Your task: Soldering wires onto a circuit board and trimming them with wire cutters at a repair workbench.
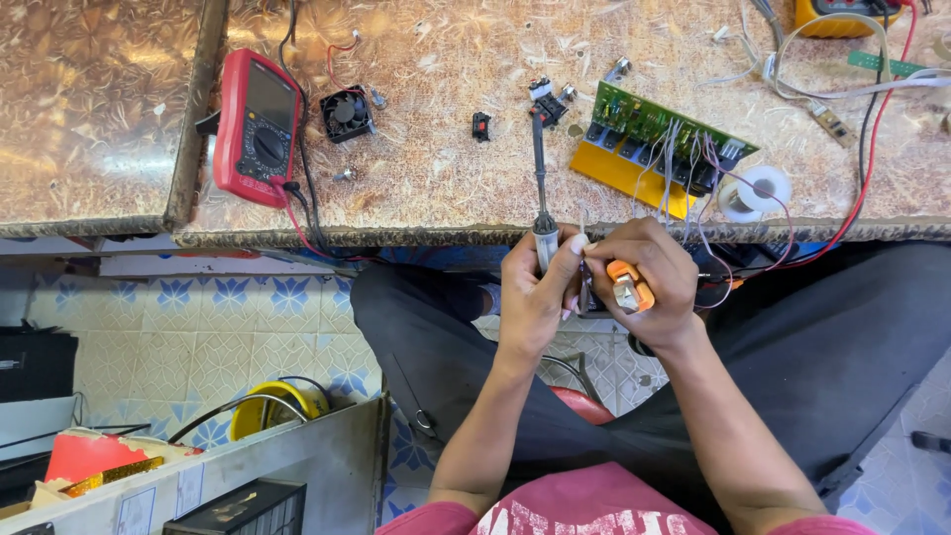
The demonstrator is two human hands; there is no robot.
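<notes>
My left hand (533,287) grips a soldering iron (541,188) by its grey handle, its dark shaft pointing away over the bench edge. My right hand (649,277) holds a small orange tool (626,287) with a metal part, close against the left hand's fingers. Thin wires run from between my hands up to a green circuit board (654,124) on a yellow plate (619,168). Both hands hover over my lap, just in front of the bench edge.
A red multimeter (253,124) with leads lies at the bench's left. A small black fan (347,114), a black switch (481,126), a solder spool (758,188) and red and white cables lie around. A metal case (297,466) and a yellow roll (267,406) stand on the floor at the left.
</notes>
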